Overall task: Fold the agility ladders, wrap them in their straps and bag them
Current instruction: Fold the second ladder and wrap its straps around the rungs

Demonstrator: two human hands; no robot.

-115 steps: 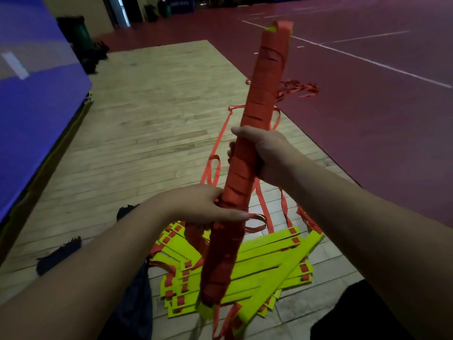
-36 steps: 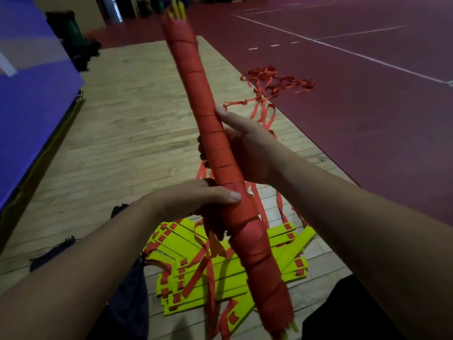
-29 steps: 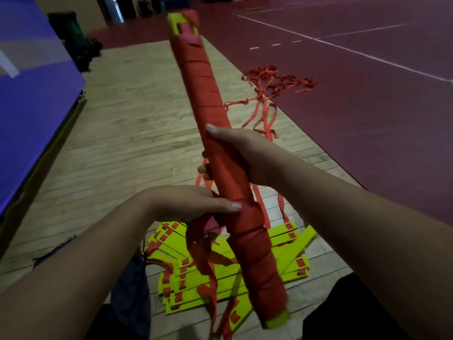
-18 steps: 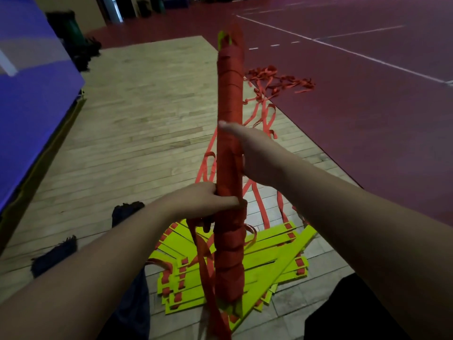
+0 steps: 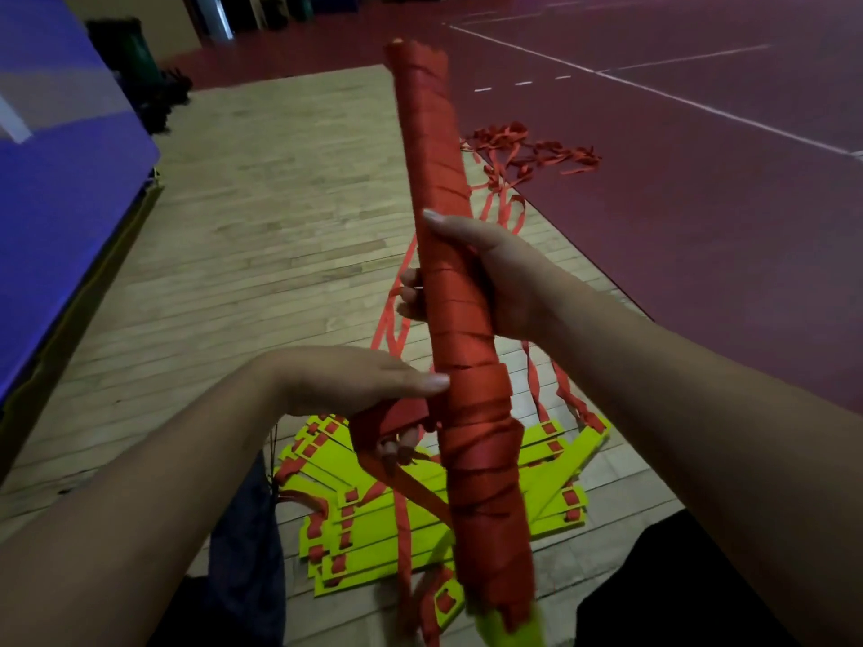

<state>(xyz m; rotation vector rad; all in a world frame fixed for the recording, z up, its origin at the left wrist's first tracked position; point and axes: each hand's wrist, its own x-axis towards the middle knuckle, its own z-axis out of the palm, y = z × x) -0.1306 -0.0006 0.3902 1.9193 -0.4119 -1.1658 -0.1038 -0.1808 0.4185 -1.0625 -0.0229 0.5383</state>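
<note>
Above the yellow rung pile (image 5: 373,525), right hand (image 5: 495,282) grips the strap-wound ladder bundle (image 5: 460,331) mid-length, thumb up along it; left hand (image 5: 355,380) just below, thumb flat on the bundle, fingers curled on the loose strap end (image 5: 392,422). Bundle axis near-upright, top tilted away and slightly left, yellow tip low toward the person. Dark bag (image 5: 247,530) left of the pile, tangled strap (image 5: 527,151) beyond it.

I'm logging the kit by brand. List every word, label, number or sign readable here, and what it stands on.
None can be read. The strap-wrapped ladder bundle, the yellow rungs and the blue mat show no print; the red court carries only plain white lines.
</note>
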